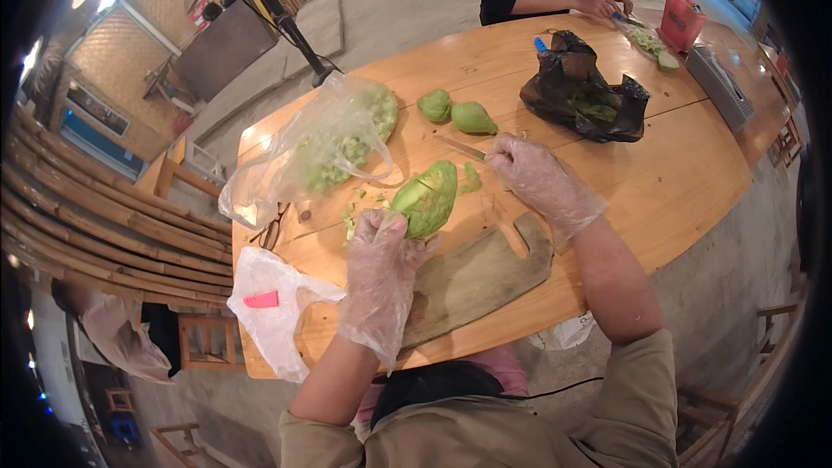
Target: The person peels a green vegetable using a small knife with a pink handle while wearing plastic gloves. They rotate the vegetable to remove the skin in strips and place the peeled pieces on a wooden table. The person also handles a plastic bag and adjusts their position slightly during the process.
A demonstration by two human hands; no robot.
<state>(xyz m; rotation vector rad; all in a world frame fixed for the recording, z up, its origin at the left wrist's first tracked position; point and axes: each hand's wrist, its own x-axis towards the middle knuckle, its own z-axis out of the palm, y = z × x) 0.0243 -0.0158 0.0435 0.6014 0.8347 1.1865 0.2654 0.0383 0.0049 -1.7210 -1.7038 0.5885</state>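
Both of my hands wear clear plastic gloves. My left hand (380, 260) grips a green chayote (426, 198) by its near end, above the table. Pale cut marks and peeled patches show on its skin. In my right hand (526, 169) is a knife, its thin blade (461, 147) pointing left past the far end of the chayote; the handle is hidden in my fist. A worn wooden cutting board (484, 279) with a slot in its handle lies beneath and between my hands. Strips of green peel (469, 179) lie on the table beyond it.
Two whole chayotes (452, 112) sit farther back. Left of them is a clear bag of chopped green pieces (344, 143). A black plastic bag (585, 94) stands at right. A white bag (273, 299) with a pink object lies front left. Across the table another person's hands (604, 3) are cutting.
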